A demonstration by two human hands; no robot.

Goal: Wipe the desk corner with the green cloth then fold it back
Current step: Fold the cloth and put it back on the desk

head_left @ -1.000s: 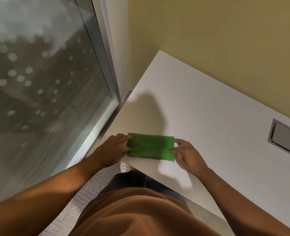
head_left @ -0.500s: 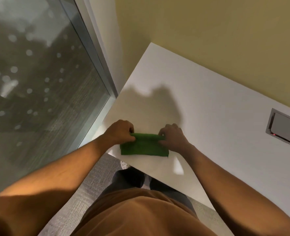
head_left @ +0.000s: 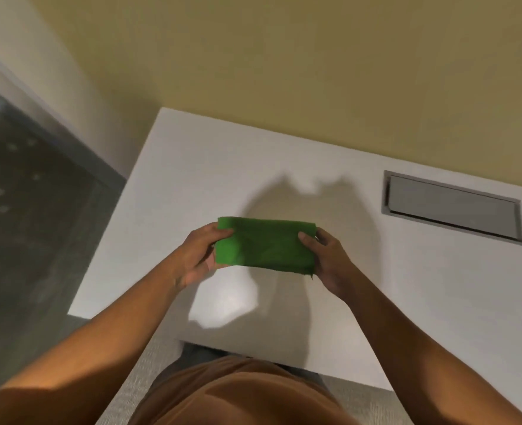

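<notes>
Green cloth [head_left: 264,245], folded, now lifted off table [head_left: 407,286], left hand [head_left: 197,256] and right hand [head_left: 330,259] pinching its ends; folding nearly finished.

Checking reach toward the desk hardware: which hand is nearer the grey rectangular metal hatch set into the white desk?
Right. The right hand, gripping the folded green cloth at its right end, sits closer to the grey hatch; the left hand holds the cloth's far end.
</notes>
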